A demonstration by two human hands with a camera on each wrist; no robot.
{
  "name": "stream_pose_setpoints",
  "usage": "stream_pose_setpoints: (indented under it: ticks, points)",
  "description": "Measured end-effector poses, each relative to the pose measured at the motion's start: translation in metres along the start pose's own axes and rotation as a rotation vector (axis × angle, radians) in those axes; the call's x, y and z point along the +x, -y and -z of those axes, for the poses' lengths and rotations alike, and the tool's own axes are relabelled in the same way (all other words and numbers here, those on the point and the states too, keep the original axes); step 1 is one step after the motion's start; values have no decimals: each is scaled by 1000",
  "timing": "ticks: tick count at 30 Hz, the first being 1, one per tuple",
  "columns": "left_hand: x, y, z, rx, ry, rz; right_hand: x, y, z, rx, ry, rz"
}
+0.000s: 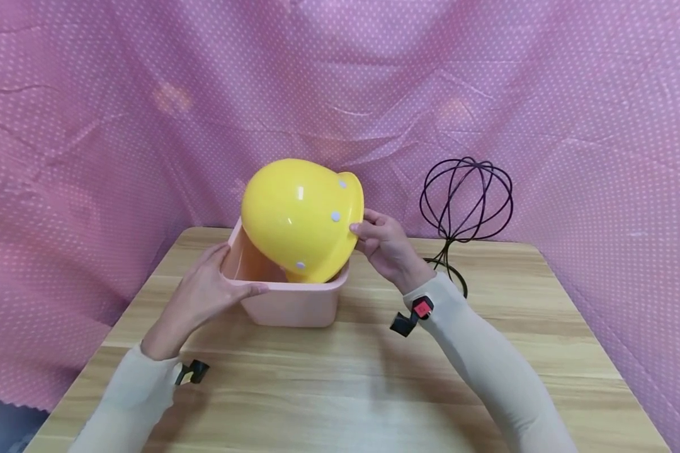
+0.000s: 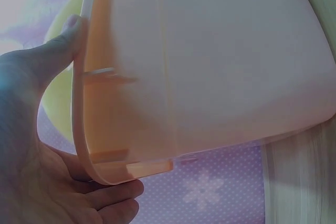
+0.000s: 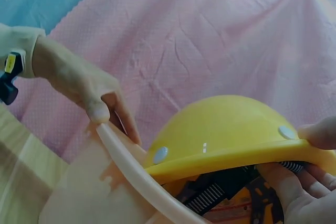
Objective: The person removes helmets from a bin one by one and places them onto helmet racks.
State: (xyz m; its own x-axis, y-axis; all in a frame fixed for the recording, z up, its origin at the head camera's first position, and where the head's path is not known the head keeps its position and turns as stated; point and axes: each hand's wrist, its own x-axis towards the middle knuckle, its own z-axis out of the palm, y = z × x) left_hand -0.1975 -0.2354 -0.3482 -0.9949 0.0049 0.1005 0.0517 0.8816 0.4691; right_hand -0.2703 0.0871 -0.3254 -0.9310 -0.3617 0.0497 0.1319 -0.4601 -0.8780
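Note:
A yellow hard hat lies tilted in the mouth of a pink plastic bin, its crown towards the left. My right hand pinches the hat's brim on the right side, thumb outside and fingers under the edge. Black straps of the inner harness show beneath the brim in the right wrist view. With thumb and fingers over the rim, my left hand grips the bin's near left corner. In the left wrist view the bin wall fills most of the picture.
A black wire stand with a balloon-shaped top stands at the table's back right, behind my right forearm. The wood-grain table ends at a pink dotted curtain, which hangs behind it and along both sides.

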Motion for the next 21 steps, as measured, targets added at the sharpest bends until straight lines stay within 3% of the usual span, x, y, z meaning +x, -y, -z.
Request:
stream_pose_setpoints:
  ticks: [21]
  points:
    - [-1, 0, -3, 19, -4, -7, -25, 11, -6, 121, 32, 80]
